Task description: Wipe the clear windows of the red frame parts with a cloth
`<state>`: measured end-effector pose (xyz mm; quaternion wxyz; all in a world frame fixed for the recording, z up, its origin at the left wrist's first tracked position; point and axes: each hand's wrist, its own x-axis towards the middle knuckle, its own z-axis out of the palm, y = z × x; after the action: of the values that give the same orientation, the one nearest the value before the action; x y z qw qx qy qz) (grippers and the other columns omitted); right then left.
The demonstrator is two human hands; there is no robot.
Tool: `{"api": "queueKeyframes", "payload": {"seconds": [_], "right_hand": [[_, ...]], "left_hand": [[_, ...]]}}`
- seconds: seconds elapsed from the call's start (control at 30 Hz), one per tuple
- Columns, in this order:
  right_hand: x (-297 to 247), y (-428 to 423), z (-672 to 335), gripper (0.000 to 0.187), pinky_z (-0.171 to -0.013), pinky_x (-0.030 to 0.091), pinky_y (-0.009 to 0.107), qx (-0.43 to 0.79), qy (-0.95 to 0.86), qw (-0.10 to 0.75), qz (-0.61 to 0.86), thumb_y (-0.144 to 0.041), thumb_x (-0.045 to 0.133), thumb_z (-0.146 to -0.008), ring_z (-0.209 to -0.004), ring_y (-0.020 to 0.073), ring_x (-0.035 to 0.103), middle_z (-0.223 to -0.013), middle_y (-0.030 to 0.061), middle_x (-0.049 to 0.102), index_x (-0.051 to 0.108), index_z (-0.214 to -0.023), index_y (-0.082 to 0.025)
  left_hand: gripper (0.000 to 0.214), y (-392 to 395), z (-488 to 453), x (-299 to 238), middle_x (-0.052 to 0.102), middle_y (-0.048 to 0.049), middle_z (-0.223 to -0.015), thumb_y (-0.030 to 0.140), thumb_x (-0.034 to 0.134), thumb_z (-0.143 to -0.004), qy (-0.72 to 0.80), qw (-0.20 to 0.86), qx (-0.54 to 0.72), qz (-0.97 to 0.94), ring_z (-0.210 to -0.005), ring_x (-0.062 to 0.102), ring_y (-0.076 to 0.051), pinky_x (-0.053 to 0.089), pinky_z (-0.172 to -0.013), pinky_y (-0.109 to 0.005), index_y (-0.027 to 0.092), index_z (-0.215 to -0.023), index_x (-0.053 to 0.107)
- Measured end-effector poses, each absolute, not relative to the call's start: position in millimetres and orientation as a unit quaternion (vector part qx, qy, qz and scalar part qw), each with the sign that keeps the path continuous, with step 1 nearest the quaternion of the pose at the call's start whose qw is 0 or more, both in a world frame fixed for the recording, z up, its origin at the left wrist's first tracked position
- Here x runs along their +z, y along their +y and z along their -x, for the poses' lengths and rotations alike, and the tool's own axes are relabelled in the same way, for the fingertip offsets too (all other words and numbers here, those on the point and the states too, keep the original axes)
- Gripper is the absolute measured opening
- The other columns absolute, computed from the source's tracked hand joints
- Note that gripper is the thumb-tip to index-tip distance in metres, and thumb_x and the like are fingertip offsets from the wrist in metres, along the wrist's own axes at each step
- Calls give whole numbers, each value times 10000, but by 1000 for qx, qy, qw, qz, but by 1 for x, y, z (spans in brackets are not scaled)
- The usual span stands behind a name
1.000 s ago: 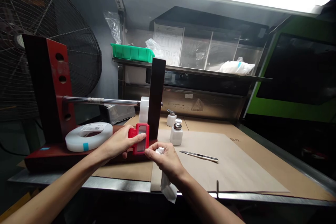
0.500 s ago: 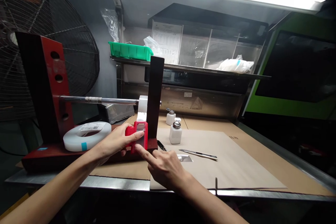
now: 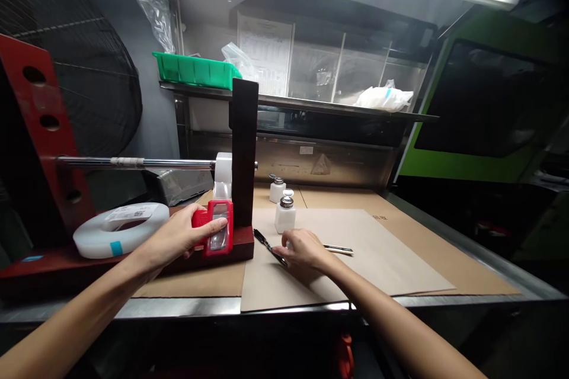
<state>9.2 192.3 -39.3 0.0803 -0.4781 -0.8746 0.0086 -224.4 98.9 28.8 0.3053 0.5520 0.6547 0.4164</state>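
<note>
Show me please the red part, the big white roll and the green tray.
Red part (image 3: 219,239): head view, its grey middle pane.
Big white roll (image 3: 98,247): head view, its outer front side.
Green tray (image 3: 195,72): head view, its front wall.

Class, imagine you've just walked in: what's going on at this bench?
The person's left hand grips a red-framed piece just below the narrow roll on the metal rod. The right hand is low over the brown paper, by a black pen; whether it holds anything is unclear. A wider roll lies flat at left, and a white bottle stands just beyond the right hand.
</note>
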Motion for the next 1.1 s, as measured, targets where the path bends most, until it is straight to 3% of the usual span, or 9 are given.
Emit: {"api": "queueKeyframes", "payload": {"seconds": [0.2,0.33,0.47,0.57,0.67,0.83,0.9,1.0,1.1], "right_hand": [[-28,215,-16,270,-826,499,401,4,-854,-7,521,-346,527,-911,-942,188,601,-1083,73,609,585,-1082,-145],[-22,225,-54,283,-818,509,400,21,-840,-65,539,-321,549,-901,-957,197,597,-1124,80,589,567,-1124,-148],[-29,230,-80,247,-792,515,381,52,-837,-73,539,-321,548,-902,-914,180,606,-1065,66,609,588,-1066,-141],[-28,228,-88,202,-703,512,307,76,-850,-28,521,-322,621,-845,-810,161,616,-921,44,645,628,-913,-132],[-14,218,-84,150,-627,464,229,78,-873,70,477,-283,624,-825,-726,139,610,-812,16,660,639,-903,-156],[24,190,-43,223,-721,403,238,2,-888,235,394,-271,501,-910,-836,141,571,-977,46,626,607,-1090,-194],[36,181,-21,226,-649,380,240,-75,-892,277,350,-244,464,-922,-771,136,562,-994,55,608,621,-1081,-211],[47,174,8,249,-499,287,233,-202,-887,289,298,-216,403,-939,-607,111,526,-912,40,599,637,-1023,-227],[52,172,25,257,-448,217,243,-260,-889,249,283,-191,375,-948,-566,107,521,-870,33,588,629,-980,-214]], "left_hand": [[514,97,222,26,510,71,-479,631,657,-610,669,278,423,-545,-430,382,-97,270,-385,-190,195,-826,491],[525,98,222,25,515,61,-469,637,664,-596,671,271,428,-542,-430,382,-101,270,-374,-190,190,-825,510],[513,101,223,22,457,73,-445,690,583,-638,674,265,439,-532,-417,370,-104,256,-364,-190,202,-780,512],[513,106,226,18,388,83,-424,719,490,-685,669,261,453,-529,-399,336,-107,244,-361,-205,209,-738,514],[502,111,231,13,453,56,-486,702,484,-700,662,244,469,-532,-450,398,-128,309,-399,-233,204,-705,539],[499,115,233,10,568,16,-589,673,491,-712,662,216,486,-528,-573,496,-182,388,-487,-270,199,-793,625],[498,116,232,9,578,16,-590,669,490,-714,664,210,489,-525,-583,503,-188,398,-508,-278,200,-794,637],[474,117,232,8,630,12,-662,656,504,-714,663,202,498,-521,-676,547,-201,429,-611,-282,207,-774,644],[469,119,234,6,623,18,-634,656,512,-705,663,205,502,-516,-638,542,-198,420,-582,-285,207,-750,640]]}}
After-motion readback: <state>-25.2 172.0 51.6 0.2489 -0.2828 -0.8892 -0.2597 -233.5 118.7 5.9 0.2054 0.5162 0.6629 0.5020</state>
